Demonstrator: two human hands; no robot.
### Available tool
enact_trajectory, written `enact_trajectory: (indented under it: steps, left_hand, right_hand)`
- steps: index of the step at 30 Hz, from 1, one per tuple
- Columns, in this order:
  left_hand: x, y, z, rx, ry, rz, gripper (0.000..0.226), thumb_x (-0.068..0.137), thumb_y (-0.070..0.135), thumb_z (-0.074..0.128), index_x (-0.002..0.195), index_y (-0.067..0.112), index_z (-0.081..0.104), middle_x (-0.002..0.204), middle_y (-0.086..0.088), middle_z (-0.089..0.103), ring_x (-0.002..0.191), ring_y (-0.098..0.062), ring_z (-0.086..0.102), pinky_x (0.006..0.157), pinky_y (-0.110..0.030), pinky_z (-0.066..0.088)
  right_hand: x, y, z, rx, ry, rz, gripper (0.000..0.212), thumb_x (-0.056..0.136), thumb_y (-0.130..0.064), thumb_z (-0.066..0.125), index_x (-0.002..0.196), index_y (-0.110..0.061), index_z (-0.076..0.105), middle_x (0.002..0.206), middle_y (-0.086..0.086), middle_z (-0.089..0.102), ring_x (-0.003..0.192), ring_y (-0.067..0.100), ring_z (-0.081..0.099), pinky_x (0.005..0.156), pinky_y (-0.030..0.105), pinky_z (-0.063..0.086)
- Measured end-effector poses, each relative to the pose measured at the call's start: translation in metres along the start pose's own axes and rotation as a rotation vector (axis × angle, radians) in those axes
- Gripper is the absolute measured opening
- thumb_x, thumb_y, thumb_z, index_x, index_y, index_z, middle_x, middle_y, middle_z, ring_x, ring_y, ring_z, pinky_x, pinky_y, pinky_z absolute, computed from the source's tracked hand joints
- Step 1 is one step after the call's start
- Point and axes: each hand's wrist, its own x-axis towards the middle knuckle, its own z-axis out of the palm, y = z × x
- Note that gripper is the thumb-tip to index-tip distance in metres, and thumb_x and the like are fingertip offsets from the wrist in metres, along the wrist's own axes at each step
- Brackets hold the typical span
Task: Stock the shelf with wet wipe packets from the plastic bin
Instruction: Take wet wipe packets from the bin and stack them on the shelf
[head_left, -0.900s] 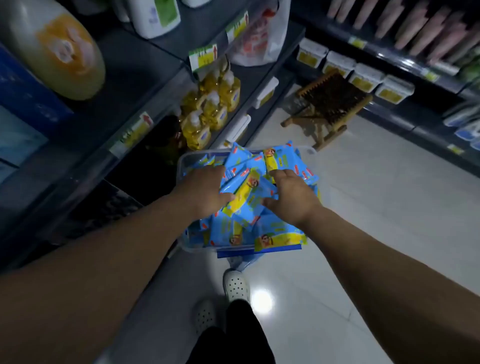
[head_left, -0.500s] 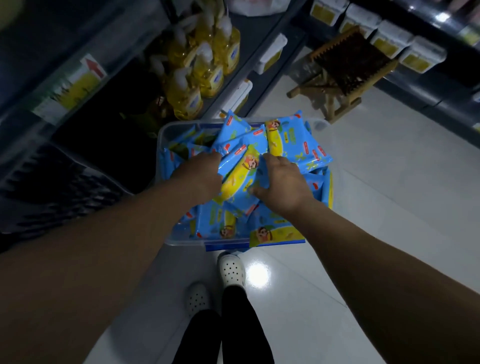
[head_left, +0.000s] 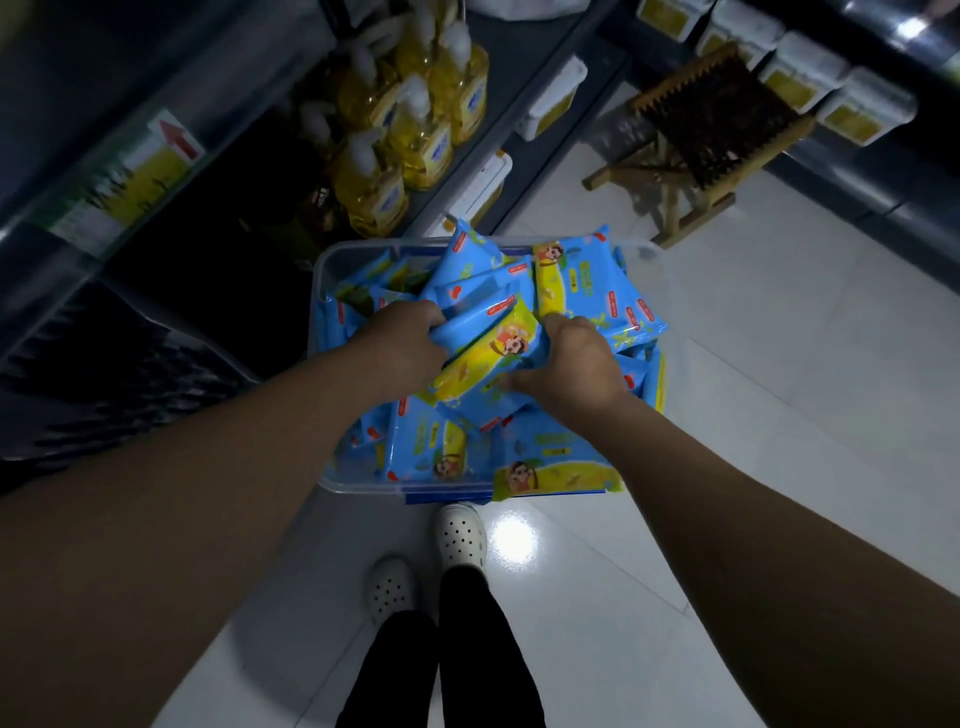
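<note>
A clear plastic bin (head_left: 358, 486) stands on the floor in front of my feet, heaped with several blue and yellow wet wipe packets (head_left: 587, 291). My left hand (head_left: 402, 345) and my right hand (head_left: 576, 366) reach into the heap from both sides. Between them they grip a small bundle of packets (head_left: 485, 345), the left hand on its left end, the right hand on its right end, fingers curled round it. The dark shelf (head_left: 171, 291) lies to the left of the bin.
Yellow pump bottles (head_left: 415, 130) stand on the shelf beyond the bin, and white price tags run along the shelf edges. A small wooden folding stool (head_left: 701, 135) stands on the tiled floor at the back right. White tubs (head_left: 826, 88) line the opposite shelf.
My view has tilted down and drawn closer to the bin. Both hands have closed in round the same bundle of packets in the heap.
</note>
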Motion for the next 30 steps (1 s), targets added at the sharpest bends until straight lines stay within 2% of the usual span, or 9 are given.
enact_trajectory:
  steps: [3, 5, 9, 12, 15, 18, 22, 26, 30]
  left_hand:
    - [-0.011, 0.013, -0.018, -0.114, 0.023, 0.028, 0.006, 0.091, 0.018, 0.06, 0.091, 0.016, 0.055, 0.092, -0.01, 0.057, 0.085, -0.025, 0.057, 0.067, -0.032, 0.043]
    - [-0.02, 0.025, -0.036, -0.176, 0.047, 0.051, 0.006, 0.09, 0.017, 0.062, 0.093, 0.016, 0.057, 0.097, -0.01, 0.061, 0.09, -0.027, 0.06, 0.073, -0.038, 0.05]
    - [-0.047, 0.054, -0.079, -0.391, 0.089, 0.054, 0.006, 0.089, 0.018, 0.064, 0.093, 0.018, 0.061, 0.1, -0.011, 0.064, 0.094, -0.029, 0.064, 0.078, -0.047, 0.058]
    - [-0.07, 0.078, -0.114, -0.473, 0.107, 0.076, 0.01, 0.089, 0.014, 0.065, 0.09, 0.022, 0.06, 0.097, -0.009, 0.061, 0.09, -0.026, 0.063, 0.076, -0.048, 0.058]
    - [-0.098, 0.104, -0.153, -0.454, 0.182, 0.132, 0.016, 0.085, 0.005, 0.066, 0.099, 0.011, 0.061, 0.09, -0.011, 0.06, 0.085, -0.026, 0.061, 0.078, -0.049, 0.057]
    - [-0.127, 0.131, -0.192, -0.447, 0.26, 0.212, 0.011, 0.085, 0.004, 0.066, 0.089, 0.013, 0.062, 0.086, -0.012, 0.064, 0.076, -0.02, 0.06, 0.067, -0.031, 0.054]
    - [-0.168, 0.163, -0.237, -0.479, 0.341, 0.285, 0.009, 0.089, 0.004, 0.063, 0.088, 0.013, 0.062, 0.071, 0.0, 0.061, 0.055, -0.004, 0.055, 0.048, -0.013, 0.046]
    - [-0.206, 0.184, -0.273, -0.532, 0.43, 0.331, 0.007, 0.092, 0.004, 0.059, 0.095, 0.011, 0.06, 0.06, 0.004, 0.06, 0.041, 0.0, 0.053, 0.038, -0.013, 0.041]
    - [-0.241, 0.194, -0.299, -0.542, 0.536, 0.329, 0.008, 0.094, 0.013, 0.059, 0.101, 0.014, 0.061, 0.073, -0.001, 0.06, 0.054, -0.011, 0.051, 0.041, -0.017, 0.042]
  right_hand:
    - [-0.009, -0.009, -0.023, 0.222, -0.052, -0.013, 0.042, 0.072, -0.031, 0.083, 0.075, -0.022, 0.042, 0.077, -0.003, 0.051, 0.068, 0.014, 0.053, 0.06, 0.027, 0.04]
    - [-0.016, -0.017, -0.042, 0.316, -0.082, 0.007, 0.042, 0.073, -0.028, 0.083, 0.076, -0.02, 0.042, 0.071, -0.001, 0.05, 0.059, 0.019, 0.053, 0.056, 0.038, 0.05]
    - [-0.029, -0.04, -0.085, 0.59, -0.143, 0.014, 0.029, 0.081, -0.014, 0.077, 0.089, -0.016, 0.049, 0.082, 0.007, 0.066, 0.057, 0.023, 0.06, 0.047, 0.03, 0.052]
    - [-0.041, -0.061, -0.12, 0.649, -0.125, -0.018, 0.028, 0.083, -0.006, 0.073, 0.097, -0.012, 0.049, 0.093, 0.007, 0.066, 0.065, 0.015, 0.064, 0.049, 0.024, 0.053]
    - [-0.052, -0.082, -0.159, 0.674, -0.086, -0.047, 0.029, 0.081, 0.0, 0.069, 0.103, -0.007, 0.053, 0.097, 0.012, 0.067, 0.062, 0.014, 0.063, 0.049, 0.021, 0.05]
    - [-0.067, -0.105, -0.201, 0.763, -0.074, -0.077, 0.034, 0.08, 0.005, 0.068, 0.111, 0.001, 0.056, 0.095, 0.016, 0.07, 0.063, 0.02, 0.065, 0.049, 0.023, 0.052]
    - [-0.089, -0.137, -0.251, 0.897, -0.028, -0.129, 0.028, 0.08, 0.003, 0.071, 0.105, -0.002, 0.058, 0.091, 0.018, 0.07, 0.054, 0.015, 0.062, 0.045, 0.019, 0.049]
    - [-0.108, -0.172, -0.285, 1.128, -0.017, -0.198, 0.021, 0.081, 0.003, 0.07, 0.091, -0.009, 0.055, 0.083, 0.008, 0.072, 0.059, 0.014, 0.065, 0.048, 0.02, 0.049]
    - [-0.119, -0.208, -0.304, 1.353, -0.072, -0.203, 0.014, 0.085, 0.003, 0.062, 0.084, -0.011, 0.06, 0.072, 0.002, 0.073, 0.063, 0.014, 0.068, 0.047, 0.017, 0.043]
